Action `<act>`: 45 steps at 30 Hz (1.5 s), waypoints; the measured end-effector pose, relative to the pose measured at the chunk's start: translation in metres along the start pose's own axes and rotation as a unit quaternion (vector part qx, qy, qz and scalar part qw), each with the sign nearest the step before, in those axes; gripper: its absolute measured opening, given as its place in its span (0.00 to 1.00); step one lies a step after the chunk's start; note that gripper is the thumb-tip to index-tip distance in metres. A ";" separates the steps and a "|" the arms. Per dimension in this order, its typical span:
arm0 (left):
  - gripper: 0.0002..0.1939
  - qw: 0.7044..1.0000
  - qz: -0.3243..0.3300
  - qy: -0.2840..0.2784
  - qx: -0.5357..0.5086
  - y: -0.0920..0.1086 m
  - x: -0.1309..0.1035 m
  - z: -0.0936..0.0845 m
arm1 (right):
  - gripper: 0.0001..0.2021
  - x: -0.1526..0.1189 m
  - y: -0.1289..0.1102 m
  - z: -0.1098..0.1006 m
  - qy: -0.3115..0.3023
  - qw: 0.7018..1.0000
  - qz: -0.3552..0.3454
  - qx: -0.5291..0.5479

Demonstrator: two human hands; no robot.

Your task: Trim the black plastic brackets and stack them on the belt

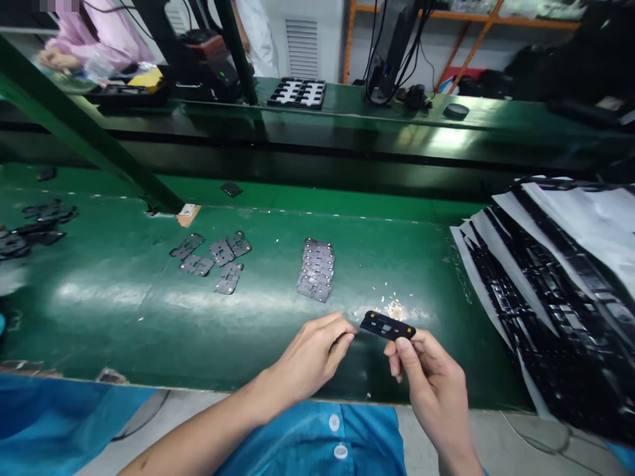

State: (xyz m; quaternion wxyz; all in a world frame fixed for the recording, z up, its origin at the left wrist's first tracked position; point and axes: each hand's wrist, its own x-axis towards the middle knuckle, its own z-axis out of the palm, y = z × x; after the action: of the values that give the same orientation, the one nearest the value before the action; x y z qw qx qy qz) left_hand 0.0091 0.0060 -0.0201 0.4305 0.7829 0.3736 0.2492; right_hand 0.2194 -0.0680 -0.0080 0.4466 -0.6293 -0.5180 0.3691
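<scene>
Between thumb and fingers of my right hand (431, 380) is a flat black plastic plate (387, 325) with cut-outs and small orange-yellow spots near its ends. It hangs above the bench, slightly tilted. My left hand (317, 350) is closed in a pinch just beside the plate's left end; whatever its fingertips hold, if anything, is too small to make out. Beyond the plate lies a little heap of tiny pale pieces (395, 309). A column of overlapping dark grey plates (316, 270) rests on the bench further left, and several loose similar plates (228, 278) lie left of that.
Stacked black sheets with white interleaving paper (546, 277) fill the right side. More black parts (42, 225) lie at the far left. A green post (94, 132) slants down to the bench (163, 344). A raised shelf behind bears a tray (297, 92); a person in pink (99, 33) sits beyond.
</scene>
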 end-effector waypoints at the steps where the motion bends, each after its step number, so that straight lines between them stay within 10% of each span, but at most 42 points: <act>1: 0.11 0.999 0.021 -0.009 0.026 -0.002 0.001 -0.001 | 0.14 0.001 0.000 -0.001 -0.003 1.000 0.000 0.000; 10: 0.30 0.993 -0.048 -0.035 -0.101 0.011 0.007 -0.009 | 0.15 0.002 -0.001 0.002 -0.018 0.999 0.029 0.018; 13: 0.15 0.984 -0.061 -0.020 -0.166 0.016 0.010 -0.004 | 0.15 0.002 -0.002 0.006 -0.041 0.999 0.019 0.028; 17: 0.20 0.979 -0.067 0.018 -0.189 0.014 0.009 0.001 | 0.12 0.004 0.002 0.002 -0.063 0.998 0.001 0.028; 25: 0.21 0.966 -0.086 0.051 -0.237 0.015 0.002 0.005 | 0.12 0.010 0.014 -0.011 0.049 0.993 -0.052 -0.098; 45: 0.23 0.970 -0.075 0.018 -0.231 0.031 -0.009 0.009 | 0.07 -0.004 -0.009 0.030 0.119 0.981 -0.036 0.146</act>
State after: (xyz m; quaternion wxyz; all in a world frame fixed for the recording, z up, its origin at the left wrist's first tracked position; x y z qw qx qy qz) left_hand 0.0216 -0.0170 0.0010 0.6100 0.6275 0.3717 0.3099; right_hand 0.1875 -0.0660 -0.0090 0.6055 -0.5774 -0.4238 0.3470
